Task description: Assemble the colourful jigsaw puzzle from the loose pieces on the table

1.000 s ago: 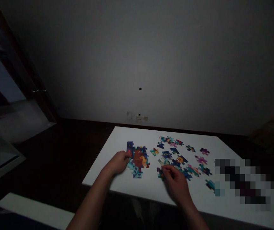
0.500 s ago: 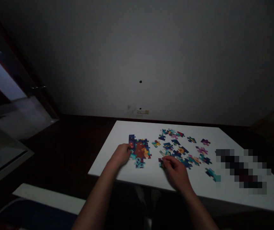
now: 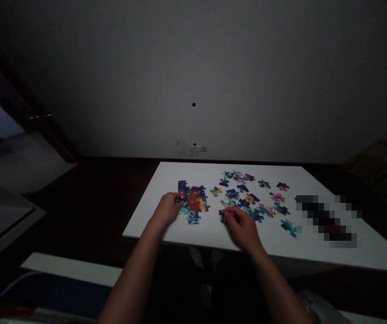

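Observation:
A partly joined block of colourful jigsaw pieces (image 3: pixel 193 201) lies on the white table (image 3: pixel 186 231). My left hand (image 3: pixel 166 208) rests curled at the block's left edge, its fingertips touching the joined pieces. My right hand (image 3: pixel 241 226) sits just to the right of the block, fingers pinched on a loose dark piece (image 3: pixel 222 215) at the table's surface. Several loose pieces (image 3: pixel 250 198) are scattered beyond and to the right of that hand.
A blurred-out patch (image 3: pixel 326 218) covers something on the table's right side. A grey wall with a small socket plate (image 3: pixel 198 148) stands behind the table. Dark floor surrounds it; a pale bench edge (image 3: pixel 68 270) lies near left. The room is dim.
The view has tilted so the table sits higher in the picture. Both hands keep their places: left at the joined block, right pinching the loose piece.

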{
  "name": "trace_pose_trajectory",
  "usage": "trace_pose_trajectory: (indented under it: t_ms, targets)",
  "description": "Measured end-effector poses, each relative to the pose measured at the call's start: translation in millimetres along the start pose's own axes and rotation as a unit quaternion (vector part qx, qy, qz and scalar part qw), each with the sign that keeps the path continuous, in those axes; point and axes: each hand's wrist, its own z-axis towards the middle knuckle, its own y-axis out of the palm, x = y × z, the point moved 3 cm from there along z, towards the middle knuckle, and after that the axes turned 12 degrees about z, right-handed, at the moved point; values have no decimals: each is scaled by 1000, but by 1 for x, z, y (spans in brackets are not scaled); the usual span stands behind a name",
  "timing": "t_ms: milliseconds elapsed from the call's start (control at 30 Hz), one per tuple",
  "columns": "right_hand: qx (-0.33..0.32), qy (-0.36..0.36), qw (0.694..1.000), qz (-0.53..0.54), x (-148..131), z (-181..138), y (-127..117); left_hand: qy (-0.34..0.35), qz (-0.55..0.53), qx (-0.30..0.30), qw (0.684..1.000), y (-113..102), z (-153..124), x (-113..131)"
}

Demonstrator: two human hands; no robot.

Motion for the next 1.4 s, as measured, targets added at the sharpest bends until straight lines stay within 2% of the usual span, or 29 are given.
trace_pose_trajectory:
  t_ms: [433, 667, 933, 1100, 1267, 1400]
  targets:
    - [-9, 1, 1000, 1, 0, 1, 0, -38, 4, 9, 999, 1, 4, 4]
    - [-12, 2, 1000, -3, 1, 2, 0, 0, -82, -22, 996, -1, -4, -2]
    - [-15, -1, 1000, 0, 1, 1, 0, 42, -166, -26, 985, -3, -15, -4]
    - [-13, -8, 1000, 2, 5, 2, 0, 48, -249, -17, 967, 5, -14, 16]
    - [17, -28, 999, -10, 4, 4, -1, 64, -312, -17, 948, 29, -9, 52]
    - [17, -52, 998, -43, -3, 4, 0, 77, -329, -22, 941, 46, -13, 75]
